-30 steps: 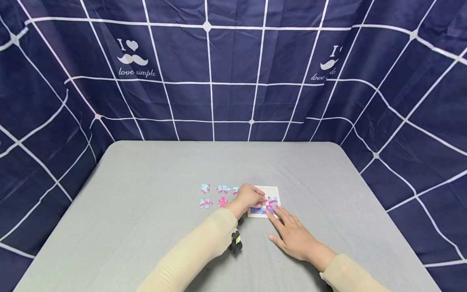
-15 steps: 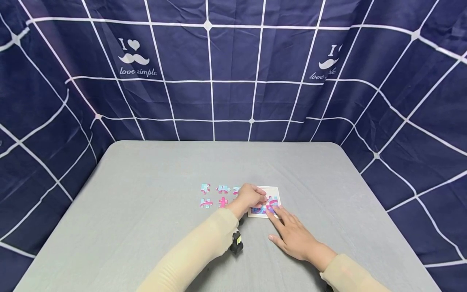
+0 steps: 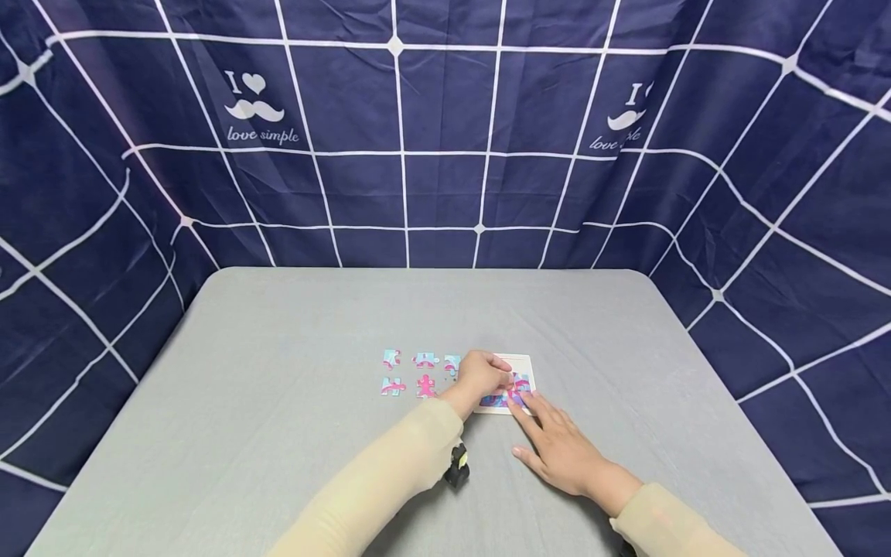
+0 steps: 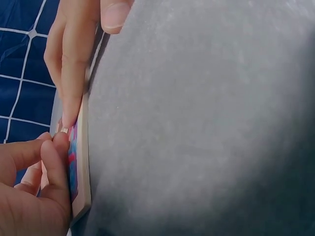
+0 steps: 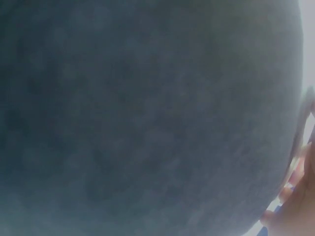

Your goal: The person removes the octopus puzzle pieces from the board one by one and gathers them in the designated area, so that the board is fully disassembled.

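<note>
A white puzzle tray (image 3: 520,362) lies on the table with joined pink, blue and purple jigsaw pieces (image 3: 522,381) in its nearer part. My left hand (image 3: 482,376) is over the tray's left side, thumb and index finger pinching a jigsaw piece, mostly hidden by the fingers. In the left wrist view these fingertips (image 4: 60,140) are right at the picture surface, inside the tray's edge (image 4: 84,167). My right hand (image 3: 565,452) lies with fingers extended, its fingertips on the tray's near right corner. The right wrist view shows mostly dark, blurred cloth and part of a hand (image 5: 295,211).
Left of the tray, loose jigsaw pieces lie in two rows, among them a light blue one (image 3: 392,358), an arched one (image 3: 425,360) and a pink one (image 3: 426,387). Grey cloth covers the table (image 3: 313,325). A dark blue gridded curtain (image 3: 445,193) surrounds its back and sides.
My left hand and forearm have shifted slightly to the right over the tray, showing a bit more of the loose pieces beside it. The right hand has stayed in place.
</note>
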{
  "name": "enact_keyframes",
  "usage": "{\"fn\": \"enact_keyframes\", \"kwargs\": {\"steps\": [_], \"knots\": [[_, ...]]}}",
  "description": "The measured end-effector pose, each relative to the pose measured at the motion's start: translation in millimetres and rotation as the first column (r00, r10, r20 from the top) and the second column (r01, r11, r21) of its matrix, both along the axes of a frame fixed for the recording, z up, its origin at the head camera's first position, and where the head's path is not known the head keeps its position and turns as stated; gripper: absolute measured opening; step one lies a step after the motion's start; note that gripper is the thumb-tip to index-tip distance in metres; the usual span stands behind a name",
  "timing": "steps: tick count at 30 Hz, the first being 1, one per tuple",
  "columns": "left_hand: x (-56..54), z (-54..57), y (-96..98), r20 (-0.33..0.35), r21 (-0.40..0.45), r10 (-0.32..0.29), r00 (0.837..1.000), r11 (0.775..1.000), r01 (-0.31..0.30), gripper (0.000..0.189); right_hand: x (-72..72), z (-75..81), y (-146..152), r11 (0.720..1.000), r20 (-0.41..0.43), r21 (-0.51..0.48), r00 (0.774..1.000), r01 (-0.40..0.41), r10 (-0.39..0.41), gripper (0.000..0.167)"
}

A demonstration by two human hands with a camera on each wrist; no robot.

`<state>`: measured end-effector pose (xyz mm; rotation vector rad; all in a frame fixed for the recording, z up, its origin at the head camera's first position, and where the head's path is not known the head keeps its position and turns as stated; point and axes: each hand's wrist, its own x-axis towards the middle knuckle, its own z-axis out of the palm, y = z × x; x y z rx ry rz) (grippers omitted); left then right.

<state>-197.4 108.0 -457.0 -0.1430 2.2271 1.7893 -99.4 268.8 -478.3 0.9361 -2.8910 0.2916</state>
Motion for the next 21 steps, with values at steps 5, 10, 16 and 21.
{"fn": "enact_keyframes", "kwargs": {"steps": [5, 10, 16, 21], "knots": [[-0.5, 1.4, 1.2, -0.009, -0.024, 0.011, 1.0, 1.0, -0.011, 0.01, 1.1, 5.5, -1.0, 1.0, 0.02, 0.009, 1.0, 0.007, -0.008, 0.064], [-0.4, 3.4, 1.6, -0.004, -0.043, 0.012, 1.0, 0.999, -0.012, 0.011, 0.9, 5.1, 0.2, 1.0, -0.012, -0.017, 1.0, -0.01, 0.01, 0.063], [-2.6, 2.9, 1.4, 0.016, -0.035, 0.004, 1.0, 0.999, -0.003, 0.011, 0.0, 2.9, 1.5, 0.999, -0.037, -0.039, 0.999, -0.027, 0.025, 0.063], [-5.4, 4.7, -2.1, 0.057, -0.011, -0.01, 0.998, 1.0, 0.011, 0.011, 0.2, 3.9, 1.2, 1.0, -0.012, -0.026, 1.0, -0.014, 0.014, 0.064]]}}
